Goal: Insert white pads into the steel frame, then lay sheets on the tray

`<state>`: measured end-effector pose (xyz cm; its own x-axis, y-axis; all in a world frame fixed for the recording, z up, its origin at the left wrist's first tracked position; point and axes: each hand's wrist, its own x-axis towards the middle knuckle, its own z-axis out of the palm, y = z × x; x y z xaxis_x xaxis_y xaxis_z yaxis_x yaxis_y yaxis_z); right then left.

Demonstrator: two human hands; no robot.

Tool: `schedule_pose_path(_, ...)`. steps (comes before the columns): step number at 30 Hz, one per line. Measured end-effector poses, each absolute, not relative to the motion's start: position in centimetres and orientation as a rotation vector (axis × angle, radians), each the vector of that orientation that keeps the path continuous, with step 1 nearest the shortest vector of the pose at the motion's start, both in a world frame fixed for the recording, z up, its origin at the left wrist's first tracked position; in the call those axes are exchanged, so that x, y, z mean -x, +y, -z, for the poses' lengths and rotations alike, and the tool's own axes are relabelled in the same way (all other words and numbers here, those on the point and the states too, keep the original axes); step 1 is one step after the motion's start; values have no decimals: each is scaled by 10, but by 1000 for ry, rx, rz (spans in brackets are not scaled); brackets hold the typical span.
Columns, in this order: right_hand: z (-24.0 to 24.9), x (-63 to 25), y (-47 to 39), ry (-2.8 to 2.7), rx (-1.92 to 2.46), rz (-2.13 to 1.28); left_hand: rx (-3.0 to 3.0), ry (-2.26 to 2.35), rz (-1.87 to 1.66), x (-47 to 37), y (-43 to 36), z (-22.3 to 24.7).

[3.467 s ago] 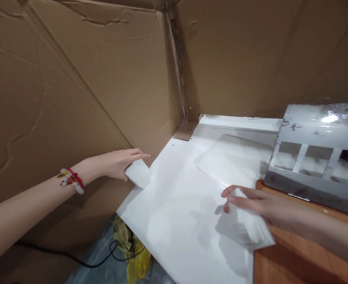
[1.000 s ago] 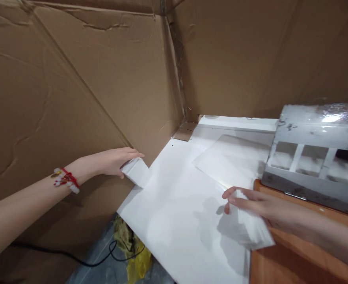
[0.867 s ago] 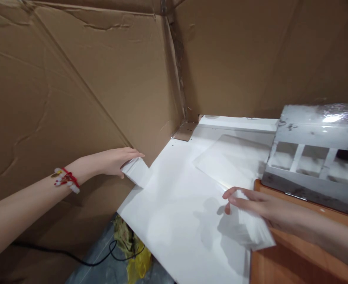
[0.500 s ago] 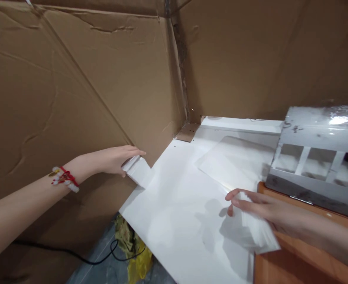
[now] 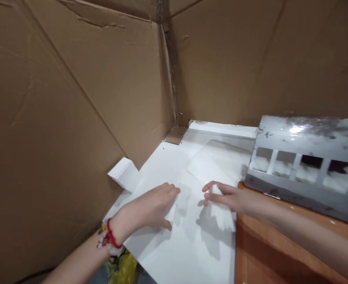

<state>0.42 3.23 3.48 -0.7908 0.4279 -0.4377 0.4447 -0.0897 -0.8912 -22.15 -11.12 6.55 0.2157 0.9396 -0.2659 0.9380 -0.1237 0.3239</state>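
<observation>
White sheets [image 5: 222,215], blurred, gripped by right hand [image 5: 221,195], white piece [image 5: 171,213], mostly hidden, gripped by left hand [image 5: 156,205]

Colour and pattern as you saw them: your bracelet [image 5: 111,236] was red, with white and yellow beads; your sheets [image 5: 222,213] and tabletop [image 5: 191,258] were plain white. Around you, the cardboard [image 5: 73,130] was brown, lined darker; the windowed panel [image 5: 283,136] grey-white, mottled with dark blotches; the wooden surface [image 5: 262,252] orange-brown; the bag [image 5: 126,268] yellow.
</observation>
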Motion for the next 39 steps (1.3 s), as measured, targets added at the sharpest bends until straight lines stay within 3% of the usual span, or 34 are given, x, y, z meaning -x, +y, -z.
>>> schedule_pose_path(4,-38,3,32,2139,-1005,1936,-2082,1627,-92,220,-103,-28)
schedule_pose_path(8,-30,5,26,2223,-921,1915,-1970,1594,-213,219,-108,-21)
schedule_pose_path(14,-23,15,7,2418,-1009,1983,-1036,1562,-778,182,-128,-20)
schedule_pose_path(20,-32,21,-27,2316,-925,2373,-430,937,-1208,145,-134,-1)
schedule_pose_path(23,-36,13,-46,2200,-810,2553,-331,844,-1353,134,-149,-5)
schedule_pose_path(30,-15,-33,-67,2373,-830,2122,-448,1100,-1277,114,-200,11)
schedule_pose_path(39,-8,4,-17,2320,-590,2008,-902,1960,-1289,125,-200,21)
